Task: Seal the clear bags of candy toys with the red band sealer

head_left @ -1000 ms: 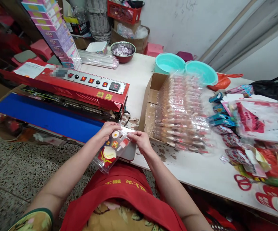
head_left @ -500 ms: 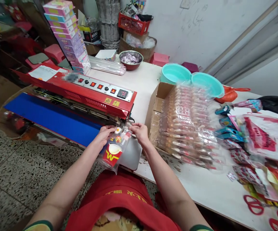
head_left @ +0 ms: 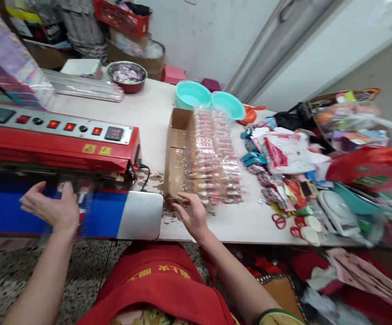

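Probably light and slippery, the bag [head_left: 86, 205] at frame left suits edge-pinching; left hand [head_left: 53, 207] splayed, empty; right hand [head_left: 194, 218] half-curled, grip unclear.

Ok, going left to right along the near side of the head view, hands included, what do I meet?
Left hand → silver plate → right hand → red-handled scissors → red-and-white cups.

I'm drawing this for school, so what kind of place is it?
Probably a small packing workshop: there's a red machine with lit switches, a blue belt along its front, and rows of clear packets at a cardboard box.
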Demonstrator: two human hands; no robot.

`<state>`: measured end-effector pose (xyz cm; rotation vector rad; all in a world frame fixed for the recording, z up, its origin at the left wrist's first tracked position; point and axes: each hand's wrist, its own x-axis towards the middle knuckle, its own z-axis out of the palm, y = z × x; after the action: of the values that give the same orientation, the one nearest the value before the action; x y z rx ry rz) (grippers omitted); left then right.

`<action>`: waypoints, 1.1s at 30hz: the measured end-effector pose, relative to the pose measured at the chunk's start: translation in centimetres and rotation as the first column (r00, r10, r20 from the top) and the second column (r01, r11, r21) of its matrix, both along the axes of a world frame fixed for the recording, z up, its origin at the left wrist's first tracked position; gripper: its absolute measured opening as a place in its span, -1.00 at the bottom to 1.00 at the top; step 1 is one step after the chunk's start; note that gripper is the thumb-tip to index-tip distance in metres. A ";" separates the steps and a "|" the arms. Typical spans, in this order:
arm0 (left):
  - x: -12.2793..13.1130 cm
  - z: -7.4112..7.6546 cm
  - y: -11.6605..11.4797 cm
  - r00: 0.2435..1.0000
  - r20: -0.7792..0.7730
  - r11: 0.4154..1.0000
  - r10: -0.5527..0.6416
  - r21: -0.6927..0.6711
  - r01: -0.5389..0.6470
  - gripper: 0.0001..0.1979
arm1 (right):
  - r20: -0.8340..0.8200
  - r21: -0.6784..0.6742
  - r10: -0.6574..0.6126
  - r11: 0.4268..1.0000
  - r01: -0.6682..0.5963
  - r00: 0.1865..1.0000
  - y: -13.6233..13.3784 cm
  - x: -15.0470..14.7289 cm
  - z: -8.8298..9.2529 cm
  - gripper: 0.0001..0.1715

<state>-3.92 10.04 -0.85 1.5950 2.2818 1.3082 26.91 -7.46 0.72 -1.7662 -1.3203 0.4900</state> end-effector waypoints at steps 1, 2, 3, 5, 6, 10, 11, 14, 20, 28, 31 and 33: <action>2.0 0.3 -1.2 0.987 -0.100 0.988 -0.124 0.075 0.132 -0.56 | 0.138 0.037 -0.060 0.998 0.055 0.989 -2.2 2.1 0.3 -0.66; 4.6 0.7 -2.8 0.947 -0.140 0.946 -0.290 0.104 0.306 -0.60 | 0.258 0.073 -0.113 0.993 0.097 0.960 -4.2 4.2 0.5 -0.66; 7.7 1.0 -4.6 0.860 -0.155 0.860 -0.486 0.091 0.502 -0.66 | 0.358 0.090 -0.143 0.989 0.118 0.923 -5.9 6.1 0.6 -0.67; 14.6 1.5 -8.2 0.530 -0.155 0.540 -0.834 -0.033 0.841 -0.68 | 0.508 0.061 -0.140 0.990 0.127 0.850 -8.3 9.5 0.5 -0.70; 17.9 1.5 -9.8 0.334 -0.175 0.351 -0.926 -0.081 0.933 -0.64 | 0.561 0.014 -0.106 0.993 0.119 0.821 -9.0 10.8 0.5 -0.71; 26.2 0.9 -12.2 -0.107 -0.306 -0.028 -0.946 -0.253 0.967 -0.58 | 0.646 -0.208 0.090 0.976 0.061 0.758 -9.3 13.9 0.1 -0.73; 26.8 0.8 -11.9 -0.137 -0.330 -0.041 -0.934 -0.283 0.958 -0.64 | 0.648 -0.244 0.128 0.969 0.046 0.750 -9.1 14.3 0.1 -0.75; 26.1 2.0 -10.0 -0.120 -0.347 0.001 -0.930 -0.329 0.944 -0.79 | 0.644 -0.296 0.216 0.955 -0.022 0.734 -8.1 15.2 1.6 -0.82; 23.0 8.9 -6.7 0.023 0.109 0.003 -0.994 -0.172 0.985 -0.74 | 0.412 -0.155 0.316 0.948 -0.276 0.854 -3.3 14.5 10.0 -0.79; 20.1 10.9 -3.3 0.117 0.898 0.464 -0.424 0.105 0.879 -0.57 | -0.246 0.143 0.184 0.978 -0.152 0.951 6.4 8.6 11.6 -0.83; 18.2 10.0 -2.9 0.143 0.921 0.548 -0.363 0.087 0.832 -0.63 | -0.365 0.114 0.112 0.991 -0.075 0.924 8.7 6.7 10.3 -0.78; 16.9 9.6 -3.0 0.095 0.941 0.544 -0.324 0.103 0.833 -0.53 | -0.431 0.099 0.072 0.995 -0.032 0.900 9.8 5.9 10.0 -0.74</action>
<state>13.00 7.08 8.76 0.9645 0.8622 0.8441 32.83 2.34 10.68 -1.4412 -1.0537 0.7918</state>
